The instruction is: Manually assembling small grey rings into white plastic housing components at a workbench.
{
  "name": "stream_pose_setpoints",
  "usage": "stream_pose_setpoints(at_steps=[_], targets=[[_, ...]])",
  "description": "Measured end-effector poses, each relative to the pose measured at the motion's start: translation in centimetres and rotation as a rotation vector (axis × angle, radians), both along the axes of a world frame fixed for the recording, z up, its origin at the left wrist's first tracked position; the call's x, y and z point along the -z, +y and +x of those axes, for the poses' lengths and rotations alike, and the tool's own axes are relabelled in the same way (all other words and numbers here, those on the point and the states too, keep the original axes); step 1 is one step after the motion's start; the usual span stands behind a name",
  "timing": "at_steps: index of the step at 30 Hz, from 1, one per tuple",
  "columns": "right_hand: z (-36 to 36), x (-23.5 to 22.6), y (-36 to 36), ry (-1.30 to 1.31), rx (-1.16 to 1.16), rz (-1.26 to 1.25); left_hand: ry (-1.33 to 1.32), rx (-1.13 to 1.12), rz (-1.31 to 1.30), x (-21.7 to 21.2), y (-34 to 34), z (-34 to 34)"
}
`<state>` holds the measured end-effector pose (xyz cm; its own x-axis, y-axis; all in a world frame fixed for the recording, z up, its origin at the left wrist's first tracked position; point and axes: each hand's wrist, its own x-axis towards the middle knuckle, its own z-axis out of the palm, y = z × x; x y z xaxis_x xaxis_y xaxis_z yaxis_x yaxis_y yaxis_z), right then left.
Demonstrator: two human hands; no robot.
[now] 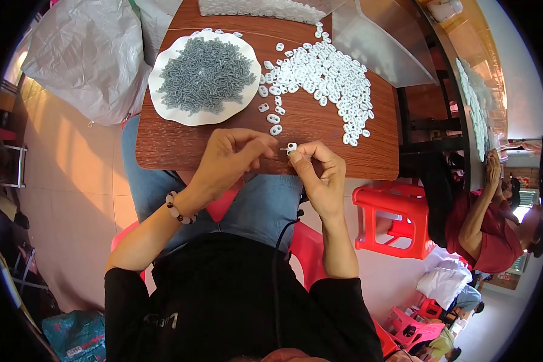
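My right hand (pixel 323 175) pinches a small white plastic piece with round holes (pixel 292 146) between thumb and forefinger, just above the table's near edge. A thin, screw-like pin (pixel 284 149) juts from the piece's left side. My left hand (pixel 232 158), with a beaded bracelet on its wrist, is closed in a pinch close to that pin; its fingertips are slightly blurred, so what they hold cannot be made out. Beyond it, a white scalloped plate (pixel 157 99) carries a heap of small grey ribbed pieces (pixel 205 75). Many loose white two-holed pieces (pixel 332 72) spread to the plate's right.
The brown wooden table (pixel 223 148) spans my lap. At its far side stand a clear container of white pieces (pixel 262 9) and a translucent panel (pixel 377 48). A white sack (pixel 87 60) sits left, a red stool (pixel 392 220) right. Another person (pixel 485 232) works at the right.
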<state>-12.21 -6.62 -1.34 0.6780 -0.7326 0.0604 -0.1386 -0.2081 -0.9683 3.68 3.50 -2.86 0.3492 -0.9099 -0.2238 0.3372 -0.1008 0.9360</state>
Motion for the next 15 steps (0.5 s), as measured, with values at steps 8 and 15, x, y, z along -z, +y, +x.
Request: stream_pose_setpoints(at_steps=[8,15], targets=[[0.09,-0.18,0.01,-0.048,0.068,-0.01,0.035,-0.002,-0.008,-0.59,-0.06,0.07],[0.26,-0.04,0.16,-0.038,0.043,-0.05,-0.071,0.06,0.011,-0.89,0.06,-0.19]])
